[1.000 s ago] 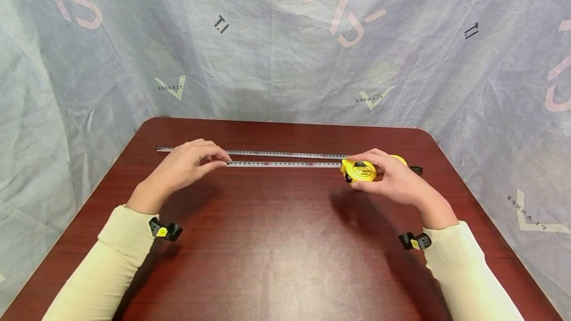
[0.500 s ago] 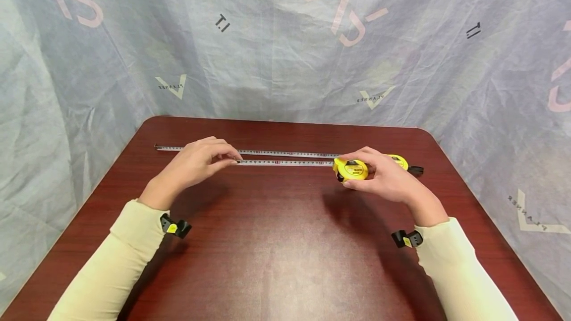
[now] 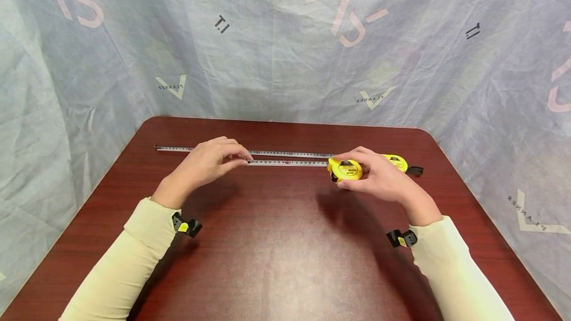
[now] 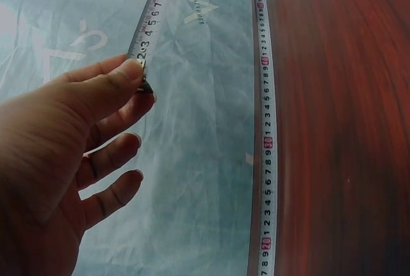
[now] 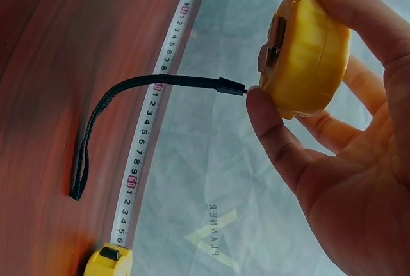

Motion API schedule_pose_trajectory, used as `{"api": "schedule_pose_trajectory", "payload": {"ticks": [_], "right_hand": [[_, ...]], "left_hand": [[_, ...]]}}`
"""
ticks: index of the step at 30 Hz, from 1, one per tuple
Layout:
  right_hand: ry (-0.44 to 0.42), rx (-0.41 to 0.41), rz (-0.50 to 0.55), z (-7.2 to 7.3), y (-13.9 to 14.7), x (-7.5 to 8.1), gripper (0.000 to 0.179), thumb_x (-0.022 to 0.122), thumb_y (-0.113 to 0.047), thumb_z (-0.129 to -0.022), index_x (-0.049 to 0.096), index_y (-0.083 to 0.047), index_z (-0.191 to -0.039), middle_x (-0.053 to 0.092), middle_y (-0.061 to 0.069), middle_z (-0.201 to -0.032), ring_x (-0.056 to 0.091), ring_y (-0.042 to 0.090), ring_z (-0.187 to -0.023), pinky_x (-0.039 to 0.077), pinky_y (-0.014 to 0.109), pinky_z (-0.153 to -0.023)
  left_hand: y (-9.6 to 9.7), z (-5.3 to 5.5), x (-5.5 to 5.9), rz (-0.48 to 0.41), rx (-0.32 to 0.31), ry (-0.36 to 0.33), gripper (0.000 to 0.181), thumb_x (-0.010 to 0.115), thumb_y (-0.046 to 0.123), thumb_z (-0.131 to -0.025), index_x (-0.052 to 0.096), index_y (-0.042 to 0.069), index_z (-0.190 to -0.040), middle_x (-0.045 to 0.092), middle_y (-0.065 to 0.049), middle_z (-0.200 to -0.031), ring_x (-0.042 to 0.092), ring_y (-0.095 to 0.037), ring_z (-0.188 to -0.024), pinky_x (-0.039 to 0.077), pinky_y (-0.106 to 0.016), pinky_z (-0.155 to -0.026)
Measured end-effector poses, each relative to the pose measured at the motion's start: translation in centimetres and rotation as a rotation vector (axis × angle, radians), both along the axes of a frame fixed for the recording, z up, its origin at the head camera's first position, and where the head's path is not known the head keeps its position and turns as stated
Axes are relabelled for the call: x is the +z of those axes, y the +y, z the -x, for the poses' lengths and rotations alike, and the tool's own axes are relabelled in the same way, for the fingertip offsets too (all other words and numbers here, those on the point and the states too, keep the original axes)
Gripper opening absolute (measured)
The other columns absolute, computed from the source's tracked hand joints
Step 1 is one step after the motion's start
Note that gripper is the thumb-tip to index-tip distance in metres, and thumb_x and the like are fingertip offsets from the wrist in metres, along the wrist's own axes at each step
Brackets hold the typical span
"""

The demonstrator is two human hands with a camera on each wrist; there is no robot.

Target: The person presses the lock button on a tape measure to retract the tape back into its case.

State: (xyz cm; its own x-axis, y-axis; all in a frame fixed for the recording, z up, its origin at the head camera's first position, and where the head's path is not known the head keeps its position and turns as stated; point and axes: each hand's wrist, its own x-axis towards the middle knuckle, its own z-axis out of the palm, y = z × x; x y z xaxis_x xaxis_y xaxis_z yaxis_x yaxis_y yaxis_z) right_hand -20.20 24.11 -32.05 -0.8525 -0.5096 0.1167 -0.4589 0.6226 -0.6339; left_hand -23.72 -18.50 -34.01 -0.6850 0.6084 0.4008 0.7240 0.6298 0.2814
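Note:
In the head view my right hand (image 3: 379, 175) grips a yellow tape measure (image 3: 348, 170) between thumb and fingers, above the table. Its black wrist strap (image 5: 160, 80) dangles in the right wrist view. A short stretch of white blade (image 3: 294, 163) runs left from the case to my left hand (image 3: 211, 162). Thumb and index finger pinch the blade's hooked end (image 4: 145, 84), with the other fingers spread loosely. Behind them lies a second yellow tape measure (image 3: 396, 162), its longer blade (image 3: 276, 153) pulled out along the table; my right hand partly covers it.
Both tapes are over a dark red wooden table (image 3: 267, 241) with rounded far corners. A grey printed cloth (image 3: 267, 63) hangs behind and at both sides. The second tape's hook end (image 3: 157, 147) lies near the table's far left.
My left hand has moved right with the blade's end, and my right hand has shifted slightly left with the case. The blade between them has become shorter. The second tape stays put.

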Motion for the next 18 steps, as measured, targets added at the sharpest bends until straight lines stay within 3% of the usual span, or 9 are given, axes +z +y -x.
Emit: {"api": "schedule_pose_trajectory", "payload": {"ticks": [18], "right_hand": [[-0.004, 0.007, 0.018, 0.1, -1.5, 0.2, 0.057, 0.087, -0.035, -0.086, 0.065, -0.026, -0.139, 0.058, 0.0, -0.123, 0.062, 0.017, -0.097, 0.057, 0.038, -0.081]], "left_hand": [[2.3, 0.7, 0.2, -0.01, -0.036, -0.003, 0.013, 0.076, 0.026, -0.097, 0.077, 0.032, -0.107, 0.068, 0.019, -0.101, 0.058, -0.009, -0.089, 0.048, -0.033, -0.073]]}}
